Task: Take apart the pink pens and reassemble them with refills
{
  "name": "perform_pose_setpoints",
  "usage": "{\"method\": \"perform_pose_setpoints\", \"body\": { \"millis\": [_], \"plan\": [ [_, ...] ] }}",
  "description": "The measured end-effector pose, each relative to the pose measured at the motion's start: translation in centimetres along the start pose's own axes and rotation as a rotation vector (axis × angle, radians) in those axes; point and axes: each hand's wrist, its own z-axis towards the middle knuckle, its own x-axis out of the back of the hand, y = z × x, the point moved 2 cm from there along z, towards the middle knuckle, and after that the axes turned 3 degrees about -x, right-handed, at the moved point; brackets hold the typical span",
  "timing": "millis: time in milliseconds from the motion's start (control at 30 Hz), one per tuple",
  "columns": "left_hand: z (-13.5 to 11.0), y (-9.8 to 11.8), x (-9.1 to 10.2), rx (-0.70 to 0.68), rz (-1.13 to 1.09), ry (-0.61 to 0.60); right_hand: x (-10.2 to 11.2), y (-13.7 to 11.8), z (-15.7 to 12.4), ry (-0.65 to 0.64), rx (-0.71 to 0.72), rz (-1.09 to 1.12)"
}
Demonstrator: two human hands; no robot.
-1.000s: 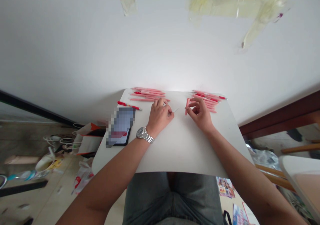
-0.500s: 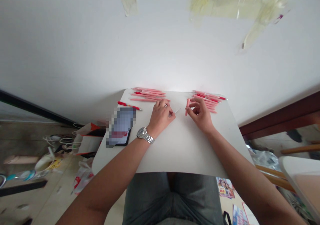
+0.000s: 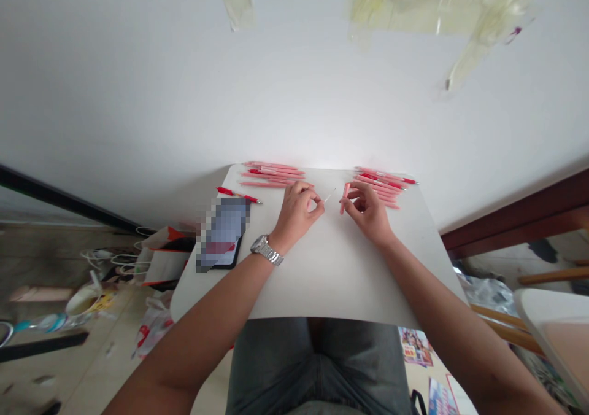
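While the left hand [image 3: 297,211] tips its pinched stick [image 3: 330,195] up toward one-thirty, the end gets closer to the tube [image 3: 345,199] the right hand [image 3: 369,211] pinches.

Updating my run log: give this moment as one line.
left hand: pinches pen refill | right hand: holds pink pen barrel | refill and barrel: apart | pink pens: two groups on table

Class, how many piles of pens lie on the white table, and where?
2: the left pile of pens beyond the left hand, the right pile of pens beyond the right hand. Hands may hide parts.
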Motion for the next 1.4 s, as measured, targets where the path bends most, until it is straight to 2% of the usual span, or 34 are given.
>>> {"method": "perform_pose_setpoints", "body": {
  "millis": [267,500,800,1067,1400],
  "plan": [
    [0.1,0.1,0.2,0.072,-0.116,0.015,-0.2,-0.8,-0.1,-0.111,0.087,0.011],
    [0.0,0.7,0.3,-0.022,-0.186,-0.031,-0.4,-0.8,-0.3,-0.137,0.111,0.005],
    [0.0,1.1,0.6,-0.029,-0.185,-0.044,-0.7,-0.9,-0.6,-0.167,0.131,0.032],
    [0.2,0.9,1.0,0.037,-0.304,-0.009,-0.5,-0.6,-0.5,-0.160,0.105,0.020],
    [0.3,-0.5,0.6,0.182,-0.488,0.058,-0.5,-0.1,-0.2,-0.136,0.065,-0.011]
  ]
}}
